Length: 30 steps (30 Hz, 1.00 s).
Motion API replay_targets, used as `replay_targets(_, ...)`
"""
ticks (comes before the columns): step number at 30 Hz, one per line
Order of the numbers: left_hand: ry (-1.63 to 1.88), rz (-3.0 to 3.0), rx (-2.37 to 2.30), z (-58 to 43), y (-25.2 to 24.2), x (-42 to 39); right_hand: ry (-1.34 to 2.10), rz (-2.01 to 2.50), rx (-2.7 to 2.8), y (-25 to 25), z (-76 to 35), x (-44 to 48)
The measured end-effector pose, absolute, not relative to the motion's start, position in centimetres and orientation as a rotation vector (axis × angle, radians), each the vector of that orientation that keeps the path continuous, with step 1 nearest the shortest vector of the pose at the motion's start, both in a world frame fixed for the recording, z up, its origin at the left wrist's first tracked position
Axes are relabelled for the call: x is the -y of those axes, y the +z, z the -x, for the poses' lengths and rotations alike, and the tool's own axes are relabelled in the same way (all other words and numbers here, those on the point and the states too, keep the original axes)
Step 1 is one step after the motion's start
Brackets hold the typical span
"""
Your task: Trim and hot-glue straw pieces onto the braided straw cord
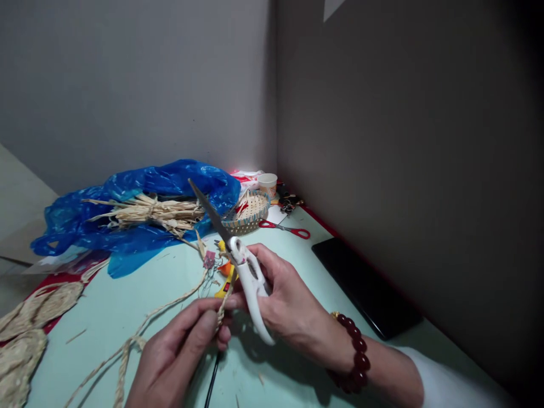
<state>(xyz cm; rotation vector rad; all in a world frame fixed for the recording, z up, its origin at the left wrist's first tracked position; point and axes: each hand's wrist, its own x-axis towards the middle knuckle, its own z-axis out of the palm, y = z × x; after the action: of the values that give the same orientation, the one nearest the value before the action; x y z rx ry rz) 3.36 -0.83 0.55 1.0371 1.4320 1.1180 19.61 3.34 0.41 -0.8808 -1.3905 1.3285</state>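
My left hand (187, 345) pinches a short braided piece of pale straw cord (222, 309) between thumb and fingers. White-handled scissors (250, 283) are in my right hand (289, 300), with their dark blades pointing up and to the left, away from me. The fingertips of both hands come close together at the cord. Behind my left hand, long twisted straw strands (170, 303) trail over the pale green table (140, 289). Whether these join the piece I hold is hidden by my fingers.
At the back left, a bundle of dry straw (155, 212) lies on a blue plastic bag (174, 173). Beside it stand a woven basket (250, 212) and a paper cup (267, 184). Red-handled scissors (284, 228), a black tablet-like slab (365, 286) and woven straw pieces (21, 357) lie around.
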Motion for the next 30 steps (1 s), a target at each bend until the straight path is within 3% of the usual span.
replay_targets(8,1.150,-0.805,-1.274,-3.7,1.2,0.7,1.123,0.989,1.656,-0.5,-19.2,-2.9)
replay_targets(16,1.201,-0.634,-1.184,-3.7,1.1,0.7,1.214,0.920,1.583,-0.3,-18.5,-2.1)
replay_targets(30,1.268,-0.881,-1.302,-3.7,1.4,1.0,1.200,0.936,1.404,0.2,-18.0,-1.7)
